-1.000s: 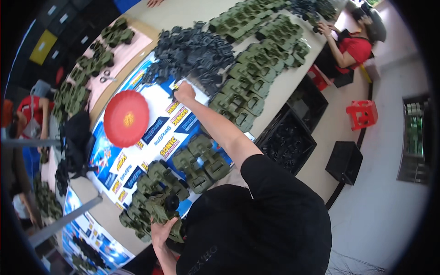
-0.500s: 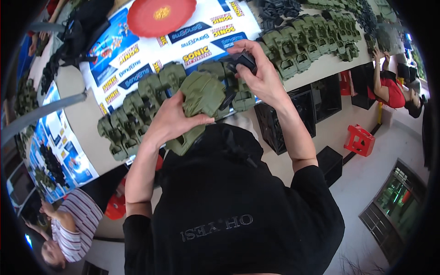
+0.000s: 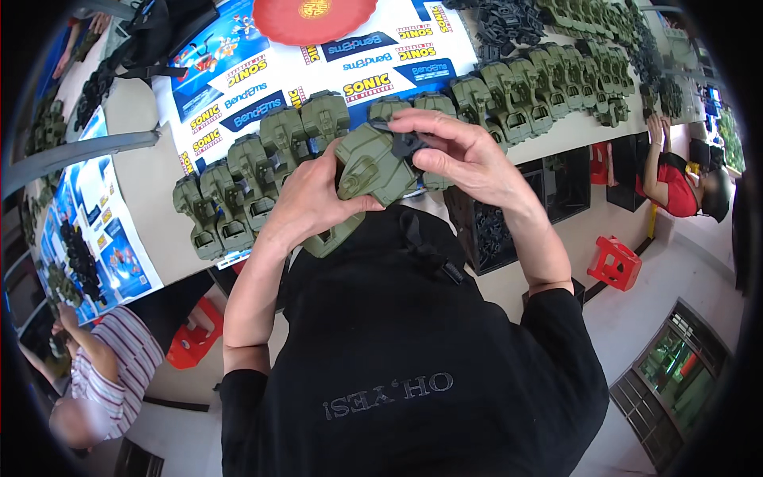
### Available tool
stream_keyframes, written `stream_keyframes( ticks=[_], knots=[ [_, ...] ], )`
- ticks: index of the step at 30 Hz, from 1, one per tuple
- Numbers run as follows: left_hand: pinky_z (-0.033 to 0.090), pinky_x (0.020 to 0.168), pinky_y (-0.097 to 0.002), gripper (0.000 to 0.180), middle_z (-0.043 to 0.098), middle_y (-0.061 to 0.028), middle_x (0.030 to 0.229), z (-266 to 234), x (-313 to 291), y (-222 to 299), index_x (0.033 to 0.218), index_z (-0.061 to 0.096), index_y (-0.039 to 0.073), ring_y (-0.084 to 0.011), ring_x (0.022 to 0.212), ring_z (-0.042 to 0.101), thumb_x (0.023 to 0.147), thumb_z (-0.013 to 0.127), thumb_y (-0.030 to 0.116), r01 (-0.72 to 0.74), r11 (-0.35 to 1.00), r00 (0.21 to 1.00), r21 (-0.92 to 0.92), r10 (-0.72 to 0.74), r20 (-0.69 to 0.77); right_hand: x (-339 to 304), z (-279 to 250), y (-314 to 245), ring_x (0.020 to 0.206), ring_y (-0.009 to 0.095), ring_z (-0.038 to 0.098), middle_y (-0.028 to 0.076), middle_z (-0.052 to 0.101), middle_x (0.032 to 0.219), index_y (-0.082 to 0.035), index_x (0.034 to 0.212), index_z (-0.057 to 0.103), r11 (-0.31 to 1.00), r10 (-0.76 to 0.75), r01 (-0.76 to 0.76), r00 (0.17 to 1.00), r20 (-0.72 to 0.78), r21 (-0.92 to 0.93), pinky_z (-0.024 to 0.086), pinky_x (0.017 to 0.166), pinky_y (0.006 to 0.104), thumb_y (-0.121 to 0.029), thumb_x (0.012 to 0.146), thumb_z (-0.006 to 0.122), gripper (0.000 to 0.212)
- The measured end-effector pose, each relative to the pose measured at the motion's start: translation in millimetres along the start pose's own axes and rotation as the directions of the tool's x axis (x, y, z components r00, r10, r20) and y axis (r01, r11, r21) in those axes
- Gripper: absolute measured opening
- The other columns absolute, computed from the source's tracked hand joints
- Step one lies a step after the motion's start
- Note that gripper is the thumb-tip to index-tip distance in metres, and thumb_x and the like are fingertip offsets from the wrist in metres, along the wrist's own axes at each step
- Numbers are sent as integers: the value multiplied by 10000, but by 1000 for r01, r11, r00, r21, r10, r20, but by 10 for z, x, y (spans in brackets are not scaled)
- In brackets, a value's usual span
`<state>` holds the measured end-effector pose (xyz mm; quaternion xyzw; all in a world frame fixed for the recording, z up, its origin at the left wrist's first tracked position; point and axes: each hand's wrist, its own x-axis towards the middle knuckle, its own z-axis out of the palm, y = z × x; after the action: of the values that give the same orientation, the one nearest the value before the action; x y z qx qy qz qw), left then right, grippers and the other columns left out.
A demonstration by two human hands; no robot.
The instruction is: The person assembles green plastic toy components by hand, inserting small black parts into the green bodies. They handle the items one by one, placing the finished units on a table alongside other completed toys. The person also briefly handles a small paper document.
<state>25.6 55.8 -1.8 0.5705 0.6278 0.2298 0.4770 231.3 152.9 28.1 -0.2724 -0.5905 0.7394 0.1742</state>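
Observation:
In my left hand (image 3: pixel 310 199) is an olive-green moulded plastic shell (image 3: pixel 380 171), tilted above my lap at the table's near edge. My left fingers and thumb wrap round its side. My right hand (image 3: pixel 473 163) pinches a small black plastic piece (image 3: pixel 407 144) against the shell's upper right side. The fingers partly cover that piece, and I cannot tell whether it is seated in the shell. Similar green shells stand in a row just beyond, among them one shell (image 3: pixel 290 131) near my left hand and another (image 3: pixel 474 99) past my right fingers.
A red scalloped plate (image 3: pixel 314 24) lies on the printed sheet (image 3: pixel 262 79) covering the table. Black parts (image 3: pixel 505 22) are heaped at the back right. Black crates (image 3: pixel 497 238) and a red stool (image 3: pixel 614 262) stand right of me. Other people (image 3: pixel 115 358) work nearby.
My right hand has brought the black piece down and left onto the green shell. The shell has turned in my left hand and shifted slightly right.

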Motion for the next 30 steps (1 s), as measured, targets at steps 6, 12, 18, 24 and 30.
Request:
stream_keyframes(
  ticks=[6, 12, 18, 24, 30],
  knots=[
    [465, 821, -358, 642, 640, -145, 978, 33, 54, 198, 1125, 506, 7, -285, 926, 617, 587, 777, 229, 0, 995, 987, -104, 17, 160, -241, -88, 168, 1300, 309, 283, 203, 309, 1387, -36, 1354, 309, 797, -254, 270, 961, 106, -540, 271, 1039, 381, -266, 819, 629, 665],
    [490, 743, -335, 544, 649, -150, 905, 167, 103, 183, 1036, 544, -12, -246, 846, 641, 579, 789, 155, -109, 994, 988, 5, 108, 108, -342, -13, 135, 1168, 285, 462, 167, 445, 1297, -53, 1239, 484, 939, -146, 102, 983, -114, -329, 388, 931, 320, -354, 879, 532, 473],
    [478, 741, -402, 701, 630, -190, 911, 397, 163, 400, 1137, 473, 28, -352, 874, 605, 567, 791, 284, -199, 944, 973, 262, 158, 169, -755, 85, 278, 1149, 228, 481, 163, 474, 1271, -49, 1267, 458, 970, 42, -142, 896, -442, -198, 380, 945, 307, -336, 879, 547, 491],
    [482, 713, -416, 821, 627, -210, 886, 485, 96, 495, 1196, 431, 22, -363, 840, 609, 540, 811, 338, -293, 846, 950, 446, 205, 235, -1115, 58, 390, 1157, 192, 459, 150, 495, 1256, -51, 1316, 391, 956, 105, -181, 946, -306, -229, 365, 958, 293, -382, 891, 514, 553],
    [487, 772, -403, 724, 623, -208, 967, 387, 263, 327, 1198, 423, 6, -346, 898, 609, 582, 758, 186, -362, 924, 917, 123, 329, 225, -1155, -31, -30, 1153, 199, 462, 121, 463, 1294, -7, 1295, 406, 977, -161, 85, 897, -413, -197, 381, 960, 324, -183, 860, 581, 501]
  ],
)
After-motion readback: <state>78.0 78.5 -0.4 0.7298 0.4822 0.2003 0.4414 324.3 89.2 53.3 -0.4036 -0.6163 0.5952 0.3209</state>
